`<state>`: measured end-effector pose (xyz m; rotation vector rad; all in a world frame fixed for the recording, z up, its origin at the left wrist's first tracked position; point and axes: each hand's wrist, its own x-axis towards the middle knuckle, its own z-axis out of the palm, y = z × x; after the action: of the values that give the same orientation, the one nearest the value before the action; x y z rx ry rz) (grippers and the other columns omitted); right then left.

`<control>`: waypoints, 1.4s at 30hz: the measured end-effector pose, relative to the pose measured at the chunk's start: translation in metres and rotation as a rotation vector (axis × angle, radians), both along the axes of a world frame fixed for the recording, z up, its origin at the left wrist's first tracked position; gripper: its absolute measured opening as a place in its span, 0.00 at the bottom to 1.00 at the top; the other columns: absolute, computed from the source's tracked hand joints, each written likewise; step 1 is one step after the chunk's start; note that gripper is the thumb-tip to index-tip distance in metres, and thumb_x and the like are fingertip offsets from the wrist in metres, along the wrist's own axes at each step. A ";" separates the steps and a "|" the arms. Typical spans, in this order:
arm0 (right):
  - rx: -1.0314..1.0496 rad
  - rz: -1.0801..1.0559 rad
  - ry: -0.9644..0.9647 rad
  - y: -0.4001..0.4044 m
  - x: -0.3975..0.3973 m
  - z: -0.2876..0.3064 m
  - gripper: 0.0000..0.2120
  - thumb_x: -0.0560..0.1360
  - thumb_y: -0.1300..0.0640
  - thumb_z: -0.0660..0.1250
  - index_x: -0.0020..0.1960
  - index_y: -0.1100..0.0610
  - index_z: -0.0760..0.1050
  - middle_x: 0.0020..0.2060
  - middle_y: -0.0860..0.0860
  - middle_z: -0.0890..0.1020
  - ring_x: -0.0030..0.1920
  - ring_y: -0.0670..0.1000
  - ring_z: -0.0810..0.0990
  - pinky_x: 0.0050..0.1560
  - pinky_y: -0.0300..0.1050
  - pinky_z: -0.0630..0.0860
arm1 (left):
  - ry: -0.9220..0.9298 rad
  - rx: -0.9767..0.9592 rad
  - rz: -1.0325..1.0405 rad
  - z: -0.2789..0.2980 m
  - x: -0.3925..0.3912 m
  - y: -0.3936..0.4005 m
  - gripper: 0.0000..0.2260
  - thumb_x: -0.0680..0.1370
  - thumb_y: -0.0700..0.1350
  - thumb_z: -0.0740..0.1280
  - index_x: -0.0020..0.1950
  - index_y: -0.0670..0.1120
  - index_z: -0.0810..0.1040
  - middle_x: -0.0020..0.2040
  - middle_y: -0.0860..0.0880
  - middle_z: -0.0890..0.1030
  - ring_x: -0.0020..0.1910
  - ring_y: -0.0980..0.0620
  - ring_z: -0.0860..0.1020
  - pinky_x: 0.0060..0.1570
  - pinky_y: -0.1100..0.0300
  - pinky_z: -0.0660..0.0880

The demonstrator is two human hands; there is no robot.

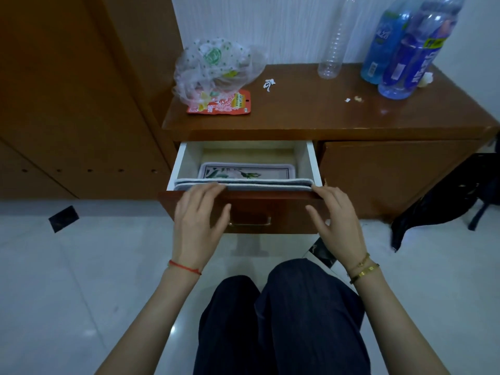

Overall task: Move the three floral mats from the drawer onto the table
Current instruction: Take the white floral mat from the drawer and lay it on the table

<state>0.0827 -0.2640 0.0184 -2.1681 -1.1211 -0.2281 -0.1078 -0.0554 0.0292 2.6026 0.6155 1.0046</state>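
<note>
Open drawer (244, 185) pulled out from under the worktop (311, 109), white side walls showing, dark wood front with a metal handle (250, 223) facing the viewer. Inside the drawer, floral mats (244, 173) lying flat, the printed leaf-and-flower face of one visible toward the back, folded grey edges (243, 184) stacked against the drawer front; exact count not clear. Left hand (198, 223) at the left end of the drawer front, fingertips (213, 186) touching the grey mat edge, grip loose and wide, nothing held. Right hand (336, 221) at the right end of the drawer front, fingertips (318, 189) on the corner of the mat edge, fingers spread, nothing closed around. Red cord on the left wrist, gold bracelets on the right wrist. Above the drawer, on the worktop: clear plastic bag (216, 67) resting on a red packet (221, 104) at the left end, empty clear bottle (335, 41) toward the back, two blue bottles (405, 47) at the right end, white scraps (269, 84) between. Right of the drawer, closed cabinet door (389, 177). Below the drawer, pale tiled floor (67, 280) and dark trouser knees (281, 307).
</note>
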 end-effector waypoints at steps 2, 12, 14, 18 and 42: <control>0.001 0.006 0.003 -0.003 -0.005 0.001 0.19 0.78 0.54 0.65 0.67 0.59 0.71 0.58 0.53 0.77 0.61 0.49 0.72 0.67 0.52 0.69 | 0.031 -0.016 0.044 0.004 -0.005 0.006 0.18 0.78 0.48 0.66 0.67 0.45 0.73 0.64 0.48 0.75 0.66 0.48 0.71 0.66 0.53 0.67; 0.015 0.025 -0.019 -0.024 -0.026 0.002 0.18 0.76 0.53 0.67 0.65 0.57 0.73 0.56 0.50 0.78 0.59 0.47 0.73 0.63 0.38 0.66 | 0.070 -0.040 0.120 0.003 -0.020 0.013 0.15 0.78 0.50 0.66 0.63 0.49 0.76 0.58 0.50 0.77 0.60 0.49 0.71 0.60 0.55 0.67; 0.022 0.021 -0.013 -0.029 -0.030 0.001 0.17 0.77 0.53 0.66 0.64 0.56 0.74 0.56 0.49 0.78 0.58 0.46 0.73 0.62 0.39 0.67 | 0.064 -0.034 0.121 0.004 -0.024 0.012 0.13 0.78 0.50 0.66 0.61 0.48 0.77 0.55 0.50 0.77 0.58 0.48 0.72 0.58 0.54 0.67; 0.035 0.000 0.005 -0.029 -0.029 0.006 0.14 0.77 0.53 0.65 0.61 0.56 0.75 0.54 0.50 0.79 0.56 0.48 0.75 0.59 0.45 0.72 | 0.061 -0.044 0.121 0.010 -0.023 0.013 0.11 0.78 0.48 0.66 0.59 0.47 0.79 0.53 0.48 0.79 0.56 0.48 0.73 0.57 0.55 0.66; -0.337 -0.165 0.542 0.037 0.007 0.095 0.13 0.77 0.58 0.67 0.58 0.64 0.76 0.51 0.60 0.80 0.52 0.58 0.77 0.55 0.43 0.71 | 0.569 -0.606 0.505 0.084 0.018 0.042 0.12 0.74 0.44 0.69 0.55 0.41 0.80 0.51 0.40 0.80 0.54 0.40 0.74 0.48 0.51 0.73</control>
<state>0.0897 -0.2275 0.1135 -2.4055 -0.7044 0.4864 -0.0897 -0.0137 0.1137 2.1812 1.4939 0.0915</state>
